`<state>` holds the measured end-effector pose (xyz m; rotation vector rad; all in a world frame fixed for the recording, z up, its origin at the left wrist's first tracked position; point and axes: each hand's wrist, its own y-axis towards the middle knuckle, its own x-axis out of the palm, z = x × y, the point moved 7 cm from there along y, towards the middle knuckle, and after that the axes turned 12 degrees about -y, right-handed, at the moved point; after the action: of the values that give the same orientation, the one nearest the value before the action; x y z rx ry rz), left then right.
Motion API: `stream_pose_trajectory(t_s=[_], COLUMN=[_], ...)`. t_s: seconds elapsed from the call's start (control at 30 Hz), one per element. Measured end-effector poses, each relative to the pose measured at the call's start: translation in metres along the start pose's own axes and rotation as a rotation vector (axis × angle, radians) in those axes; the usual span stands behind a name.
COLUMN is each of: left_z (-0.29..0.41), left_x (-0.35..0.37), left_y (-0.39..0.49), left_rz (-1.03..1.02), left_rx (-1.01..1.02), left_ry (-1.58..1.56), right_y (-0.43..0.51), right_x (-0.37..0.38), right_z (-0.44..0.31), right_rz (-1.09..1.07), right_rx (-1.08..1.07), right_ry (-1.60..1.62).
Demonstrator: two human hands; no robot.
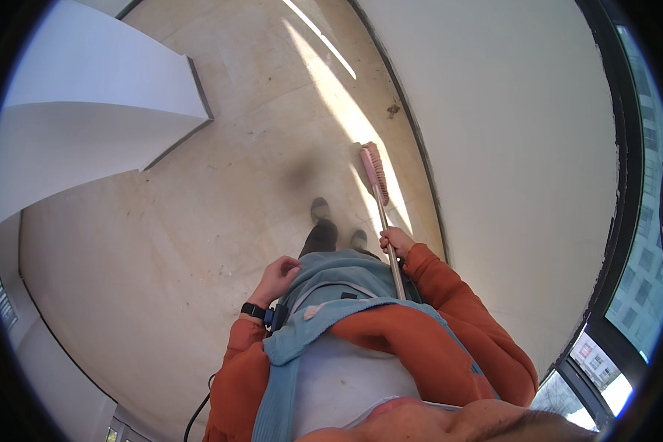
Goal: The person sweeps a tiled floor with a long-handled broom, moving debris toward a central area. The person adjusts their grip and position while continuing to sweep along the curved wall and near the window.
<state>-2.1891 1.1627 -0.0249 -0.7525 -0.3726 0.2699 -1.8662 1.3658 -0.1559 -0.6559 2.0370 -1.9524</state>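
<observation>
My right hand (396,243) grips the metal handle (393,258) of a broom, with the fingers wrapped around it. The broom's pink head (373,170) points away from me, its bristles facing right towards the wall. Whether the bristles touch the floor I cannot tell. The handle's near end passes out of sight at my blue apron (345,271). My left hand (278,278) is beside the apron's left edge, fingers loosely bent and holding nothing. A black wristband (253,310) with a small device sits on that wrist.
Dusty beige floor (171,237) with bits of debris surrounds my shoes (320,210). A white wall (514,138) with dark skirting runs close on my right, next to a dark-framed window (630,221). A white pillar (121,94) juts in at upper left. A dirt clump (393,110) lies near the skirting.
</observation>
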Motion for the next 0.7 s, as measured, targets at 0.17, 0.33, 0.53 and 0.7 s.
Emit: stream_pose_trajectory(t_s=[0.17, 0.33, 0.53, 0.7], left_z=[-0.004, 0.018, 0.039, 0.055], left_x=[-0.009, -0.012, -0.009, 0.000], left_y=[-0.018, -0.023, -0.010, 0.008], left_rz=[0.055, 0.068, 0.051, 0.032], left_rx=[-0.095, -0.015, 0.037, 0.067], left_ry=[-0.073, -0.005, 0.020, 0.004], right_y=[0.009, -0.043, -0.103, -0.112], right_x=[0.178, 0.255, 0.143, 0.008], right_z=[-0.035, -0.072, -0.123, -0.138], right_rz=[-0.465, -0.642, -0.491, -0.193], right_rx=[0.021, -0.136, -0.305, -0.343], right_ry=[-0.199, -0.323, -0.257, 0.017])
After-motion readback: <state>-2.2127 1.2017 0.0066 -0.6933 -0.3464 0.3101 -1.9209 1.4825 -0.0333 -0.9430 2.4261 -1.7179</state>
